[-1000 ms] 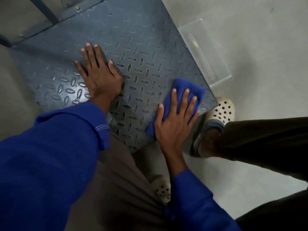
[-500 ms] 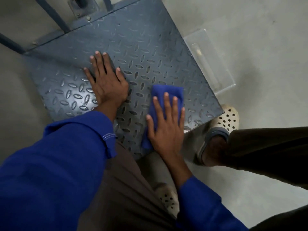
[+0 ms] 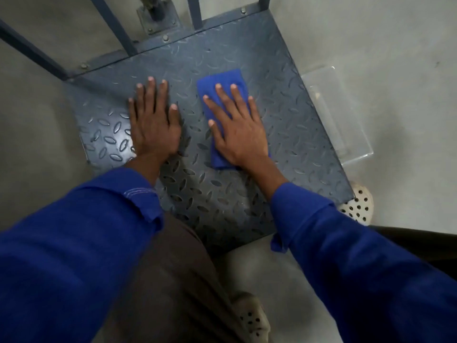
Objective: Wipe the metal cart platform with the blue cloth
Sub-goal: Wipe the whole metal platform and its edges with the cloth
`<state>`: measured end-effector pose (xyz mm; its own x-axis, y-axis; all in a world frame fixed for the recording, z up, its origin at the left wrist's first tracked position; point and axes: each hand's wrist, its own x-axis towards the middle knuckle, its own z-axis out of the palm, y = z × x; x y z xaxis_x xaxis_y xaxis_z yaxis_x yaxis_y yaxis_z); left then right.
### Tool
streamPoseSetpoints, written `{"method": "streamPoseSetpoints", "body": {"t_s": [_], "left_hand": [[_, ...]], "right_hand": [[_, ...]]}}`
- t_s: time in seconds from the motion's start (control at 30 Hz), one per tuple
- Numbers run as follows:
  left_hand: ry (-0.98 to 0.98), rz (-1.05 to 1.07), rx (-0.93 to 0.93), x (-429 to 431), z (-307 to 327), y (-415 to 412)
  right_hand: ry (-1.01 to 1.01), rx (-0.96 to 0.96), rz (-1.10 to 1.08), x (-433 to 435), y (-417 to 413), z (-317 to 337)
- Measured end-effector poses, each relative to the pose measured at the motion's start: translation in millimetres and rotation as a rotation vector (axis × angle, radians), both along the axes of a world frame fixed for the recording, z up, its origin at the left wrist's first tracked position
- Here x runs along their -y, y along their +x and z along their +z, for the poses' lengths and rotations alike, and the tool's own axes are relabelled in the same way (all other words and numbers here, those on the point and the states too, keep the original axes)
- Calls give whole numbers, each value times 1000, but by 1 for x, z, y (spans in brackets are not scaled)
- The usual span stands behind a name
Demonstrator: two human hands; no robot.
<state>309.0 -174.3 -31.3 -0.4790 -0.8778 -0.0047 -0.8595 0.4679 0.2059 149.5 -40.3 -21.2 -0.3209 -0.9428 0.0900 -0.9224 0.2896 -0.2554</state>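
The metal cart platform (image 3: 284, 125) is dark grey tread plate lying low on the floor. A folded blue cloth (image 3: 222, 81) lies near its middle. My right hand (image 3: 237, 127) presses flat on the cloth with fingers spread, covering most of it. My left hand (image 3: 154, 122) rests flat on the bare plate to the left of the cloth, fingers apart, holding nothing.
Dark metal handle bars (image 3: 118, 28) rise from the platform's far edge beside a bolted bracket (image 3: 158, 18). A clear plastic tray (image 3: 338, 112) lies on the concrete floor at the platform's right side. My perforated shoes (image 3: 358, 204) stand by the near right corner and below.
My right hand has slid the cloth from the platform's near right corner up towards the middle. The left hand has stayed planted on the plate.
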Motion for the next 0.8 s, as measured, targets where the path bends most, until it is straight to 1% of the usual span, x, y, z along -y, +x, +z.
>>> {"method": "streamPoseSetpoints", "body": {"t_s": [0.03, 0.1, 0.17, 0.2, 0.23, 0.27, 0.33, 0.4, 0.43, 0.47, 0.5, 0.57, 0.6, 0.63, 0.67, 0.77, 0.8], "left_hand": [[-4, 1, 16, 9, 0, 10], [-13, 23, 29, 15, -2, 17], [-25, 49, 30, 15, -4, 14], [-29, 60, 24, 15, -5, 12], [-30, 70, 17, 15, -5, 12], [-28, 81, 15, 16, -4, 12], [-27, 95, 14, 17, -4, 13], [-30, 97, -13, 16, -4, 14], [-31, 91, -31, 16, -3, 13], [-32, 84, -41, 16, -3, 13], [-33, 79, -41, 16, -3, 14], [-30, 79, -22, 17, -3, 14], [-27, 81, -15, 17, -2, 15], [-20, 78, -13, 16, -2, 15], [-12, 72, -16, 16, -1, 15], [16, 44, -27, 17, 3, 17], [33, 22, -28, 18, 5, 21]], "right_hand": [[4, 12, -38, 12, -13, 1], [24, 33, -187, 42, -32, 5], [47, 50, -348, 69, -29, 6], [50, 47, -380, 78, -16, 8], [51, 41, -346, 86, 2, 9], [52, 33, -245, 92, 23, 11], [60, 18, 22, 99, 51, 13], [46, 26, 231, 109, 35, 16], [38, 46, 292, 113, 16, 16], [23, 59, 294, 112, -5, 13], [11, 67, 220, 108, -26, 10], [12, 66, -118, 83, -48, 5], [10, 51, -289, 68, -42, 5], [-4, 29, -374, 53, -24, 5], [-20, 1, -337, 37, 0, 5], [-13, -7, 100, 3, 61, 3], [-29, -13, 185, -4, 67, 3]]}}
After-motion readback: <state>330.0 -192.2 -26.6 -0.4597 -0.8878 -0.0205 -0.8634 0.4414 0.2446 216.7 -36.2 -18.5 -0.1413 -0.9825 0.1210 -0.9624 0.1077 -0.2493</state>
